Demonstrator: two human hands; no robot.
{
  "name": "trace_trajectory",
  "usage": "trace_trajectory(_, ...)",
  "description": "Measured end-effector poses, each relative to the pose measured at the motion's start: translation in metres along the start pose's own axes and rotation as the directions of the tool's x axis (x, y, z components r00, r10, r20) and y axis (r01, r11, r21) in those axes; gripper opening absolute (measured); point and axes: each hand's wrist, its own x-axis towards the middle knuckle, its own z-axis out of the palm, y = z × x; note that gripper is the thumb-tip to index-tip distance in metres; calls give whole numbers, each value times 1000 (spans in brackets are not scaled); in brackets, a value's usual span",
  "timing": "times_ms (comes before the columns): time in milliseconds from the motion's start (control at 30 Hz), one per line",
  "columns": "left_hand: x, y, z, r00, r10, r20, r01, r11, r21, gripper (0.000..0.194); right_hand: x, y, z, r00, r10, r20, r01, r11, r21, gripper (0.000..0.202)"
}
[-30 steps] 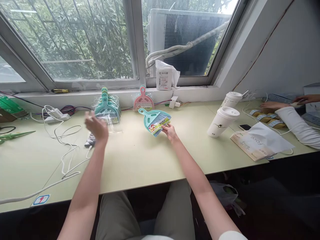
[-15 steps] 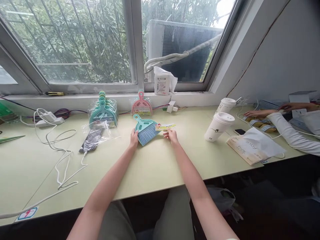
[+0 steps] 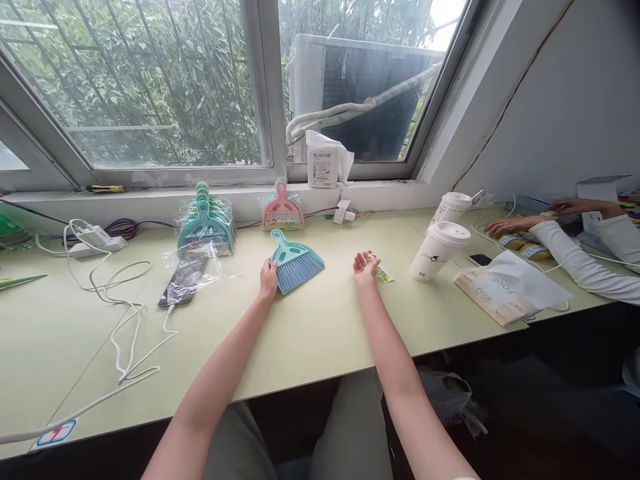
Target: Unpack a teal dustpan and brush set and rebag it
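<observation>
Left hand point(image 3: 269, 280) fingers resting against left edge of small teal plastic brush with blue bristles point(image 3: 295, 261), not clearly clamped. Right hand point(image 3: 365, 265) loosely curled on colourful paper label card point(image 3: 381, 271), grip unclear. Both on pale green desk point(image 3: 310, 333). Brush flat at desk centre, handle toward window. Two white lidded paper cups point(image 3: 439, 250) right of card. Stack of wrapped teal dustpans point(image 3: 206, 223) behind-left. Pink dustpan set point(image 3: 283, 210) behind brush.

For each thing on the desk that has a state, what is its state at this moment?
Teal brush: unwrapped, flat on the desk, left hand at its edge.
Paper label: off the brush, under the right hand.
Coffee cups: upright, lids on.
Pink set: wrapped, leaning on the sill.
Teal sets: wrapped, stacked.
</observation>
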Motion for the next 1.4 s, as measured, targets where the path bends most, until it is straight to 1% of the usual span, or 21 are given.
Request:
trace_trajectory(67,-3,4,-1,1000,14,8,-14,999,30,27,-5,-1,3,998,-43,36,45,998,-49,25)
trace_trajectory(133,-8,10,-2,999,52,14,-53,997,58,31,-15,-1,11,995,-91,51,96,989,-111,24)
trace_trajectory(167,-12,14,-2,996,86,12,-87,993,74,34,-23,0,16,989,-137,63,146,977,-157,25)
trace_trajectory(200,-17,18,-2,991,133,12,-133,986,95,36,-32,3,22,974,-207,96,224,949,-223,27)
trace_trajectory(233,-23,23,-1,982,188,16,-188,975,121,39,-43,6,29,944,-290,156,325,899,-293,29)
trace_trajectory(267,-30,28,-1,969,247,25,-248,957,150,41,-54,10,35,888,-378,262,452,822,-345,30)
trace_trajectory(300,-37,32,-1,950,308,51,-312,933,180,43,-66,15,42,805,-448,388,581,726,-367,29)
trace_trajectory(333,-44,36,-1,928,362,87,-373,905,205,45,-78,20,47,713,-492,499,687,633,-357,28)
trace_trajectory(367,-51,39,0,904,407,133,-428,876,221,45,-87,25,52,638,-507,579,754,561,-341,26)
trace_trajectory(400,-56,41,-1,879,441,180,-473,850,232,46,-95,30,55,597,-516,614,789,514,-336,26)
trace_trajectory(433,-60,43,-1,858,463,222,-508,828,237,46,-101,34,57,580,-518,628,804,489,-339,25)
trace_trajectory(533,-63,44,-3,814,495,304,-566,793,226,46,-103,37,57,574,-525,629,814,449,-369,20)
trace_trajectory(600,-59,43,-3,795,516,319,-588,786,192,45,-99,34,55,560,-549,620,828,403,-391,18)
trace_trajectory(667,-55,42,-3,788,535,305,-597,786,160,45,-96,30,54,545,-578,607,838,357,-413,20)
trace_trajectory(800,-50,40,-1,801,537,265,-579,807,118,44,-99,26,56,531,-600,599,844,315,-433,23)
trace_trajectory(867,-50,39,-1,819,515,253,-553,827,105,45,-103,26,56,532,-603,594,843,314,-437,23)
trace_trajectory(967,-48,38,-1,854,465,232,-502,854,136,50,-106,27,55,539,-597,595,840,323,-436,25)
trace_trajectory(1033,-48,38,-2,866,450,219,-486,860,157,54,-107,27,55,545,-594,592,836,333,-436,25)
trace_trajectory(1167,-49,39,-2,854,471,220,-512,837,196,60,-108,26,55,581,-605,545,811,370,-453,22)
trace_trajectory(1300,-52,44,-3,828,503,248,-557,787,264,62,-108,23,55,567,-627,535,818,356,-451,22)
trace_trajectory(1400,-53,46,-4,824,508,252,-566,760,320,62,-108,22,54,564,-634,530,821,357,-446,23)
